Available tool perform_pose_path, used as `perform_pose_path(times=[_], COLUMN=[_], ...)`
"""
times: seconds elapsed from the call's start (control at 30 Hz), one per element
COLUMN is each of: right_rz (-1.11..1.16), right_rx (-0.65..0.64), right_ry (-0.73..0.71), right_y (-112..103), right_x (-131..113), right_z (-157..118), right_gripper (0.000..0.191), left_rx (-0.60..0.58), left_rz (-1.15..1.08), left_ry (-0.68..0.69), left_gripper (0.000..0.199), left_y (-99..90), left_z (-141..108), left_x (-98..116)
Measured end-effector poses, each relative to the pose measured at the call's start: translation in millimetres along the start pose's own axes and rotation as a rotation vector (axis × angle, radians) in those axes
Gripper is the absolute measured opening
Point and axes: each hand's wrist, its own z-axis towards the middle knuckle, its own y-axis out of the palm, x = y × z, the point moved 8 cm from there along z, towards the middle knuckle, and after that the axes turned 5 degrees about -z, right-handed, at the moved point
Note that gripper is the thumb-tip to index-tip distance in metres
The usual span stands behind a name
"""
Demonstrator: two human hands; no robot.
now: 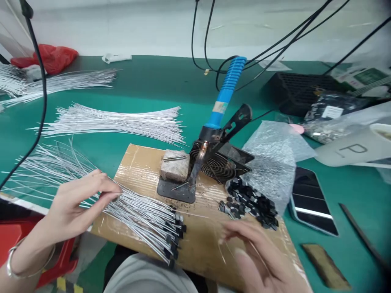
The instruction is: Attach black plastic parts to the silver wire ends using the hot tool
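Note:
My left hand (pixel 87 199) pinches with thumb and forefinger at a white wire, over a bundle of white wires (pixel 143 211). The bundle lies across a cardboard sheet (pixel 198 244), its right ends fitted with small black connectors (pixel 172 240). Somewhat blurred, my right hand (pixel 256 252) hovers over the right side of the cardboard. Its fingers are closed on a thin strand of solder wire (pixel 224 254), which curves below the fingertips. A blue-handled soldering iron (pixel 226 91) rests tip down in a black stand (pixel 189 189), beside a stained sponge block (pixel 174 166).
A pile of small black parts (pixel 253 201) lies by bubble wrap (pixel 271 154). Further right are a phone (pixel 313 199), a brown block (pixel 325 266) and a white cup (pixel 354 148). Another wire bundle (pixel 116 124) lies behind. Black cables (pixel 41 93) hang at left and overhead.

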Motion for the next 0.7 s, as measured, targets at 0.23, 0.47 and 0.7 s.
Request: perform_pose_path(times=[0.23, 0.47, 0.7], right_rz=[0.208, 0.24, 0.244], right_rx=[-0.003, -0.06, -0.104], right_ry=[0.049, -0.029, -0.044], right_y=[26, 30, 50], right_x=[-8, -12, -22], right_z=[14, 14, 14], right_gripper=[0.014, 0.018, 0.018], left_rx=[-0.079, -0.128, -0.298], left_rz=[0.009, -0.085, -0.208], left_ry=[0.032, -0.073, -0.122], left_gripper=[0.027, 0.021, 0.017], left_y=[18.3, 35.2, 81.7], left_z=[0, 4, 17], left_x=[8, 6, 22])
